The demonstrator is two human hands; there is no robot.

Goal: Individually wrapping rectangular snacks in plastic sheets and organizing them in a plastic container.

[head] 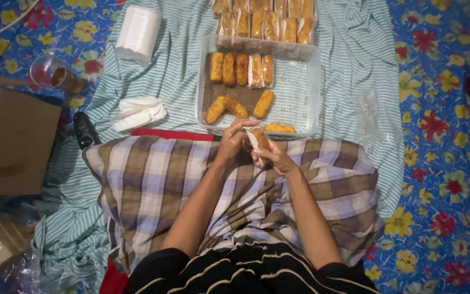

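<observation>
Hands joined over lap, both closed on one breaded roll.

Left hand [234, 142] and right hand [271, 157] pressed together above plaid cloth [153, 179] covering the knees, fingers of both wrapped round a golden breaded roll [259, 139] partly sheathed in clear wrapper, held upright just short of the clear plastic tray [300, 92]. Forearms angled inward from a dark striped shirt [246, 272]. More rolls [240, 69] lying in the tray, others wrapped in a second tray [262, 22] beyond. All resting on striped green sheet [344, 60] spread over a flowered blue floor mat [447, 136]; stack of white cups [138, 32] near the sheet's far left corner, cardboard box [14, 141] at left.
</observation>
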